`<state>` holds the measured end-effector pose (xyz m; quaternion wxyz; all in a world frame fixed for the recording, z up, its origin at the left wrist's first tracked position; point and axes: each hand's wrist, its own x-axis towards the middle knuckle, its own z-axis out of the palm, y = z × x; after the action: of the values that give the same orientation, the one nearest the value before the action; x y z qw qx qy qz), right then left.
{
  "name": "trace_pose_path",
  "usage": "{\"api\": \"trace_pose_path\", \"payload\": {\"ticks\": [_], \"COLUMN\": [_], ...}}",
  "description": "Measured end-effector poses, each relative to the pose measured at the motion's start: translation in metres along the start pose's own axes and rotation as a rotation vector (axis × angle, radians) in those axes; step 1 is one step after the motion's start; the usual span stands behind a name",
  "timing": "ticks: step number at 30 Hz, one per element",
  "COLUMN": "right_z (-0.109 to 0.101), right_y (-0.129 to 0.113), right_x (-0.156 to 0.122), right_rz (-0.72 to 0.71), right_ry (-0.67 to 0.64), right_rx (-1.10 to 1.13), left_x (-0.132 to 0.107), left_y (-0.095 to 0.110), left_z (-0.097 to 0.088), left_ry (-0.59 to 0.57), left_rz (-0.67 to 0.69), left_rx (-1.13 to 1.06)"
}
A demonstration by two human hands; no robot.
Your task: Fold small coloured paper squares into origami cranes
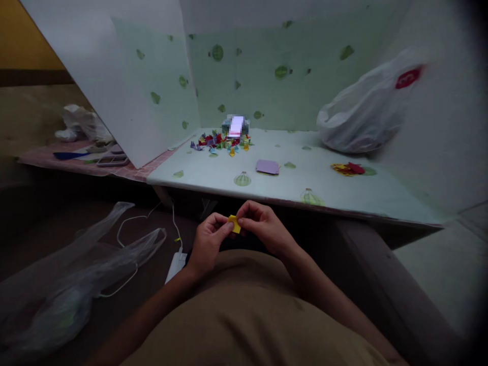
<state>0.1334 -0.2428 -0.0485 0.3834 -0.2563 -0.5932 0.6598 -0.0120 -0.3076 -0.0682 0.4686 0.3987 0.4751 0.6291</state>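
A small yellow folded paper is pinched between both my hands, held over my lap in front of the low table's edge. My left hand grips its left side with fingers curled. My right hand pinches its right side. On the table lie a pile of small colourful folded papers, a lilac stack of paper squares, and a red and yellow paper bunch.
A full white plastic bag rests at the table's right back. White panels wall the table. Clear plastic bags, a white cable and a charger lie on the floor at left. More items sit on the pink mat.
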Motion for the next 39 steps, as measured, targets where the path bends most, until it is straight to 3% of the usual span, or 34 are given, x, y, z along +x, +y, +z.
{"api": "trace_pose_path", "payload": {"ticks": [7, 17, 29, 34, 39], "right_z": [0.007, 0.010, 0.011, 0.014, 0.017], "right_y": [0.009, 0.007, 0.009, 0.012, 0.011], "right_x": [-0.002, -0.003, -0.005, -0.005, -0.007], "right_rz": [0.031, 0.051, 0.037, -0.085, -0.330], "right_ry": [-0.034, -0.030, -0.039, 0.001, 0.069], "right_rx": [0.095, 0.047, -0.021, -0.212, -0.437], "left_x": [-0.007, -0.015, -0.018, -0.017, -0.017], "left_y": [-0.001, -0.001, 0.004, 0.003, 0.004], "left_z": [-0.005, -0.013, -0.007, -0.008, -0.009], "left_ry": [0.046, 0.070, 0.043, 0.054, 0.049], "left_rz": [-0.013, 0.025, -0.018, -0.026, -0.035], "left_rx": [-0.047, 0.036, 0.051, 0.053, 0.084]}}
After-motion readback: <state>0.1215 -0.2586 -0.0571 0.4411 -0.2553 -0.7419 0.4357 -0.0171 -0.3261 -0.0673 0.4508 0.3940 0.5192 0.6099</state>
